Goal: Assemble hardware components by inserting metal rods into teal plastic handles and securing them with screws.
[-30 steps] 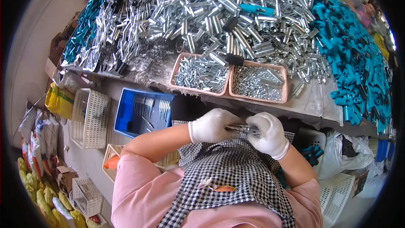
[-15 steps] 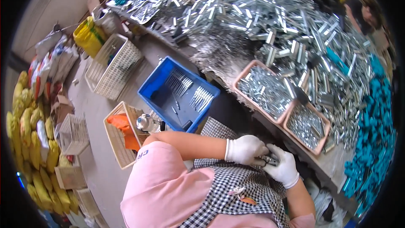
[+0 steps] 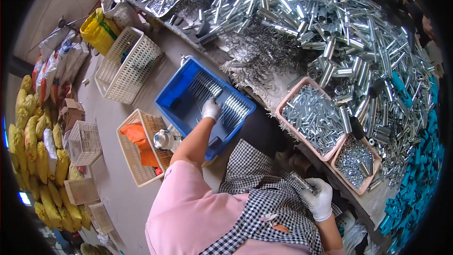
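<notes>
My left hand (image 3: 211, 109), in a white glove, is down inside the blue crate (image 3: 243, 125). Its fingers are drawn together among slim metal rods (image 3: 234, 108) lying side by side in rows; what they pinch is hidden. In front of the checked apron (image 3: 250, 165), my right hand (image 3: 319, 200), also gloved in white, is closed around a shiny metal tube (image 3: 298, 179). One end of the tube sticks out past the fingers toward the upper left.
A bench at the right bears a heap of metal tubes (image 3: 325, 61), two pink trays (image 3: 283, 101) of small metal parts and teal pieces (image 3: 420, 160). White baskets (image 3: 106, 89), a cream basket (image 3: 130, 170) with a bottle (image 3: 165, 139), and yellow sacks (image 3: 33, 137) stand at left.
My left hand has left the right hand and reached up and leftward into the blue crate. The right hand stays near the apron with the metal tube.
</notes>
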Motion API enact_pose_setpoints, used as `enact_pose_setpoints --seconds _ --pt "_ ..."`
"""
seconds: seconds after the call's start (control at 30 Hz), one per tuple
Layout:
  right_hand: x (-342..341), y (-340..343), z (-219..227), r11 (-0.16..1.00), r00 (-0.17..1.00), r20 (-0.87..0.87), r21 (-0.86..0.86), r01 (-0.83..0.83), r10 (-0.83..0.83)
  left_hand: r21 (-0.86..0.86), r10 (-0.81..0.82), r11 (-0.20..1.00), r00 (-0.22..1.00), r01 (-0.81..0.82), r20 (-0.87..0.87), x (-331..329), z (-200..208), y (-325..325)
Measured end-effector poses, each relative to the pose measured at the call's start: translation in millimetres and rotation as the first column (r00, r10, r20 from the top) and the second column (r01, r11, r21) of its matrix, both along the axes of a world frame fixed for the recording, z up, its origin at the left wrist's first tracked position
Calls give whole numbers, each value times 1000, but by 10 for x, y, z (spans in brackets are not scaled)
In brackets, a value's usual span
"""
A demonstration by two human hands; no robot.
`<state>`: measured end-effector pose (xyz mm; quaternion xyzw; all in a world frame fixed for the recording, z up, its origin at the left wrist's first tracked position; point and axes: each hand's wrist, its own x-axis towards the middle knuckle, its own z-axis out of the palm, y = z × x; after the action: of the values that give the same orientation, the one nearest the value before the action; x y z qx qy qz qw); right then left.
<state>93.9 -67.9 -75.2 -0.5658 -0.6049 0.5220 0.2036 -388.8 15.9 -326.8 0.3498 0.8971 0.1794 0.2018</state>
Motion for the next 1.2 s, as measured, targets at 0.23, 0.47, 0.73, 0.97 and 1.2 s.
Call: enact_pose_setpoints --seconds 0.23,0.47,0.73,0.97,1.2 --pt "-63 -51 -37 993 993 -37 -36 112 -113 -209 -221 956 974 207 -46 -72 -530 485" --pt "-113 -51 114 993 993 36 29 116 -117 -307 -387 873 921 379 37 -131 -827 665" --pt "-63 7 116 920 977 198 391 -1 -83 126 -110 992 388 -16 915 -77 292 376" --pt "-76 -204 220 865 982 175 501 -31 -66 345 -303 938 390 -42 870 1148 2339 -249" --pt "111 -544 258 832 977 178 554 3 -121 409 -360 901 278 -145 891 2222 2657 -658"
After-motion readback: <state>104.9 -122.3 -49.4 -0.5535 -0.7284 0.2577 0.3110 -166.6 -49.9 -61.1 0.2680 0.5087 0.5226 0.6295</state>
